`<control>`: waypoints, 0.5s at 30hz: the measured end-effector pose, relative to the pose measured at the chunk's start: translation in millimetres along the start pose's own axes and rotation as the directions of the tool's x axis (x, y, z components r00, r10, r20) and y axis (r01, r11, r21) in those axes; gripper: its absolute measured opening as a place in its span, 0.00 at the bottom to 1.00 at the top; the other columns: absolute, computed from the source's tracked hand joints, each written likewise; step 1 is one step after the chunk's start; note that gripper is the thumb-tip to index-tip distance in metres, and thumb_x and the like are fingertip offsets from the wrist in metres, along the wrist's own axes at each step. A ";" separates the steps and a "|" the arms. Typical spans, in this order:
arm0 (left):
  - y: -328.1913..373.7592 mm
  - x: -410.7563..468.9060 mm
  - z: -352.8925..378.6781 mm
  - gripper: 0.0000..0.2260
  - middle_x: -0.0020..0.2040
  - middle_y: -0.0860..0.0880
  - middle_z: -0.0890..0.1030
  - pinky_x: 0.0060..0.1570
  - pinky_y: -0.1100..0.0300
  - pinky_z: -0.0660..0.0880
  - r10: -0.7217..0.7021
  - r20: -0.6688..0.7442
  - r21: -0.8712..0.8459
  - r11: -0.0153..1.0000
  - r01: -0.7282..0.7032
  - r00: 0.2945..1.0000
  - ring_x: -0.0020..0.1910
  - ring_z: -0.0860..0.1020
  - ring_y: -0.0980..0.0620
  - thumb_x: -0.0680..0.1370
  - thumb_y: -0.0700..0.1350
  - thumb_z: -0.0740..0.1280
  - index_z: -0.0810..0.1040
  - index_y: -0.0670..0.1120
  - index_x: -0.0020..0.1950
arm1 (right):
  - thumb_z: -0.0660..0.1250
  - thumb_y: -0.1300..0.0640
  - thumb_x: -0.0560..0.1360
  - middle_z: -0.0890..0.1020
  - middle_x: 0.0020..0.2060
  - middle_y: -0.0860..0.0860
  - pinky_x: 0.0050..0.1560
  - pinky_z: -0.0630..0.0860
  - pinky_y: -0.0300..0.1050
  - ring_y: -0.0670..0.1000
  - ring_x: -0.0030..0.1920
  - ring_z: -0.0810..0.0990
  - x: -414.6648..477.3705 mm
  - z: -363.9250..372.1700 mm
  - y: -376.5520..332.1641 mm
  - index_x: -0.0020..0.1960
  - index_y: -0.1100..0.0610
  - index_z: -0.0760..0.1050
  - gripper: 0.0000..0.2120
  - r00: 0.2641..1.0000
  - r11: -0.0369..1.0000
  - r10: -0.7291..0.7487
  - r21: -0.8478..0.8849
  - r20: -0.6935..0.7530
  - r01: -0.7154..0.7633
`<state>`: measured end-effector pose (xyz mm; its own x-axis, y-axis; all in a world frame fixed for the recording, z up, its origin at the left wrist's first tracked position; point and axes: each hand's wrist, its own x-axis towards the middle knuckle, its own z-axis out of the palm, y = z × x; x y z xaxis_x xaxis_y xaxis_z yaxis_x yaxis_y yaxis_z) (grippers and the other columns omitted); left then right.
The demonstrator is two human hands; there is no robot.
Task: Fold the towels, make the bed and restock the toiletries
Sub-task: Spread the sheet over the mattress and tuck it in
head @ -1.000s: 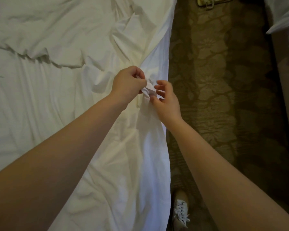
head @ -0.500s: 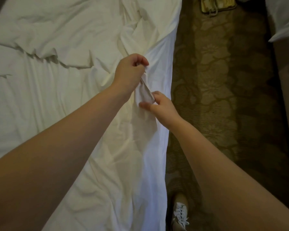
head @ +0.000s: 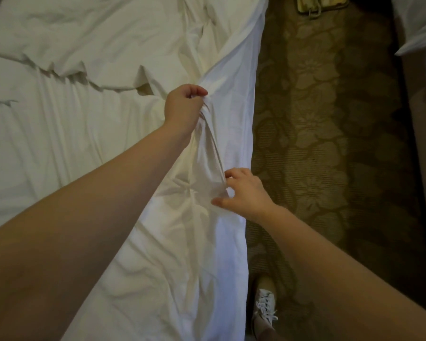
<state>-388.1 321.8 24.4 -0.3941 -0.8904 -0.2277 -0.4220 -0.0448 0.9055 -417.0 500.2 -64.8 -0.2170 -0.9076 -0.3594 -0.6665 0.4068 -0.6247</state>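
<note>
Mid bed-making, early by the look of it. Bed (head: 22, 143): nowhere near made, rumpled across the whole top. Sheet (head: 177, 267): loose on the mattress, creased, right edge hanging over the side toward the carpet (head: 317, 143). Second layer of white cloth (head: 84, 45): heaped further up, ragged edge. Left hand (head: 185, 104): fist closed on a bunched ridge of the sheet, lifted off the mattress. Right hand (head: 244, 190): lower on the same ridge, near the bed's edge, thumb and curled fingers pinching it loosely. Probably pulling that edge taut before smoothing or tucking. Left to do: flatten, tuck, sort the heaped layer. No towels or toiletries in view, so can't tell their state; assume pending.
</note>
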 end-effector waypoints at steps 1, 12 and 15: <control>0.1 -1.9 -0.1 0.15 0.35 0.47 0.74 0.32 0.64 0.69 -0.007 0.013 -0.030 1.000 0.007 1.000 0.32 0.72 0.52 0.72 0.29 0.58 0.76 0.47 0.37 | 0.66 0.40 0.73 0.74 0.63 0.48 0.66 0.61 0.47 0.50 0.67 0.65 -5.6 1.7 -7.8 0.60 0.56 0.79 0.24 0.994 0.993 -0.070 -0.100 -0.084 0.061; 41.7 -25.3 -21.4 0.15 0.48 0.41 0.77 0.43 0.62 0.72 -0.130 0.142 -0.360 0.917 0.174 0.981 0.44 0.76 0.48 0.77 0.28 0.56 0.74 0.36 0.60 | 0.66 0.50 0.76 0.71 0.33 0.49 0.38 0.66 0.42 0.49 0.37 0.71 -47.5 -10.0 -86.4 0.32 0.56 0.65 0.18 0.994 0.963 -0.061 0.257 -0.090 0.082; 42.5 -62.8 -35.9 0.25 0.73 0.40 0.64 0.63 0.55 0.65 -0.120 0.372 -0.269 0.935 0.231 0.920 0.70 0.66 0.42 0.78 0.39 0.64 0.61 0.42 0.75 | 0.63 0.50 0.78 0.79 0.40 0.56 0.48 0.72 0.47 0.54 0.45 0.77 -55.6 -8.9 -101.3 0.41 0.61 0.73 0.15 0.995 0.948 0.050 0.316 -0.084 -0.021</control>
<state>-351.9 359.5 90.0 -0.6158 -0.6456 -0.4516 -0.2659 -0.3693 0.8905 -343.7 508.6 24.6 -0.3094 -0.8917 -0.3304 -0.4022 0.4375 -0.8042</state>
